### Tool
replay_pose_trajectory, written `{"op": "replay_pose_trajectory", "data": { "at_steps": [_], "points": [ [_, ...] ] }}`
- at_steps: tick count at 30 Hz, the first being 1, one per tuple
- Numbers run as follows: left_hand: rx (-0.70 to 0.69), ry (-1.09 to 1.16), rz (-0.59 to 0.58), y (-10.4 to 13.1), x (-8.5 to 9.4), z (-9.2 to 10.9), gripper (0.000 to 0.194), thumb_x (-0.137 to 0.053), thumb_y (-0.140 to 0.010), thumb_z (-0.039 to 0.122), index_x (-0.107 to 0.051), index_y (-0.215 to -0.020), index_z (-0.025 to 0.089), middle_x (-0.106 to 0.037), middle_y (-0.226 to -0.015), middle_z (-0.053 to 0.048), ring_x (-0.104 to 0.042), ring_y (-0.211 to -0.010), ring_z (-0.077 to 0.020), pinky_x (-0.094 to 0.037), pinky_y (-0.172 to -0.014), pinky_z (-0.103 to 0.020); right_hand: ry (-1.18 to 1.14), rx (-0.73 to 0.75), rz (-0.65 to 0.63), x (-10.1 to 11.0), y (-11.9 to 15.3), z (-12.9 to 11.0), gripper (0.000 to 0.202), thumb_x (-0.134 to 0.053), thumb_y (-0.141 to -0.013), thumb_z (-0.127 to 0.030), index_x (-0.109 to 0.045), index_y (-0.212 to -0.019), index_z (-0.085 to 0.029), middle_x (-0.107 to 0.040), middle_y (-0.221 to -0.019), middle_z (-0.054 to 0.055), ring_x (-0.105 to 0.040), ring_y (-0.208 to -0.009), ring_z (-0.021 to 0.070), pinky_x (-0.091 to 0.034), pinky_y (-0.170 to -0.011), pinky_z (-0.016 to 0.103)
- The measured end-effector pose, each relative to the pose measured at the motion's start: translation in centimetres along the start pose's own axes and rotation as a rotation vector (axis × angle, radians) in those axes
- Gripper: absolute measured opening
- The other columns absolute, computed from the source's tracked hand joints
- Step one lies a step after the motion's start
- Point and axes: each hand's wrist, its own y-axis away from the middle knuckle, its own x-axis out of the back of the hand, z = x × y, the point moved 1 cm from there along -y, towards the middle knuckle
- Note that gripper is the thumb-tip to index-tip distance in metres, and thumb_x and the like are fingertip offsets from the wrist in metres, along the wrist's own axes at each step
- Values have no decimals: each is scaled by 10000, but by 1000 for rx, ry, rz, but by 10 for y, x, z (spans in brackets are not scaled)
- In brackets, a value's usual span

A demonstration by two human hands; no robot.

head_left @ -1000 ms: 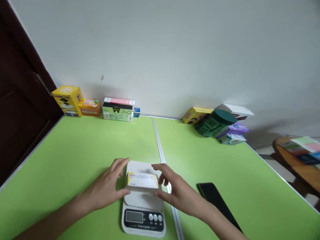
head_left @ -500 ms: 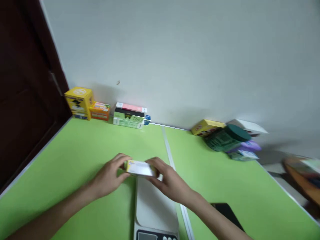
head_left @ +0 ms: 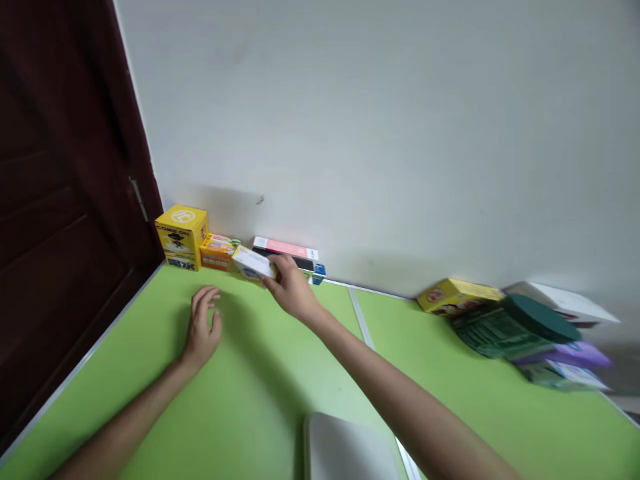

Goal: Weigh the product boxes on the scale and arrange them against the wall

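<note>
So on my feed the small box (head_left: 253,261), white with some yellow, is left of centre in the frame, a bit below mid-height, slanting down to the right. I've got the right hand (head_left: 293,287) on it, thumb and fingers clamped on its right end. Can't tell if the box touches the table (head_left: 125,373). Behind it I see the orange box (head_left: 217,255) to the left, then the yellow box (head_left: 181,233) by the dark door (head_left: 55,220), and the pink-topped box (head_left: 290,249) to the right, partly hidden. The left hand (head_left: 203,330) is lower left, holding nothing, thumb apart from slightly curled fingers; no idea whether it touches the table. The scale (head_left: 350,447) gets cut off at bottom centre, only its pale top showing. Over at right, the dark green tub (head_left: 515,327) leans among other packs, kinda blurry.
</note>
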Motion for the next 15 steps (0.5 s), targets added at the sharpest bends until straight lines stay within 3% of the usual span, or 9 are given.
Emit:
{"op": "replay_pose_trajectory", "data": {
  "at_steps": [3,8,15],
  "points": [
    [21,-13,8,9,-3,-14,415,-370,-819,52,-434,-1208,183,-453,-1229,-142,-569,-1029,-194,-507,-864,-396,79,7,-8,-10,-43,-10,338,-539,-821,-176,-540,-1152,-109,-530,-1091,126,-560,-879,210,-463,-848,356],
    [33,7,-47,12,-3,-17,389,-355,-838,50,-431,-1193,190,-439,-1235,-138,-556,-1037,-189,-506,-858,-379,193,-15,-12,-39,-101,-17,356,-501,-860,-192,-507,-1206,-113,-507,-1182,143,-580,-916,219,-457,-866,340],
    [35,4,-62,3,-5,-20,356,-354,-844,64,-444,-1169,178,-469,-1189,-137,-584,-953,-175,-541,-763,-343,256,-72,48,-76,-125,-8,317,-390,-877,-129,-496,-1175,-149,-448,-1264,152,-605,-846,207,-489,-802,370]
  ]
}}
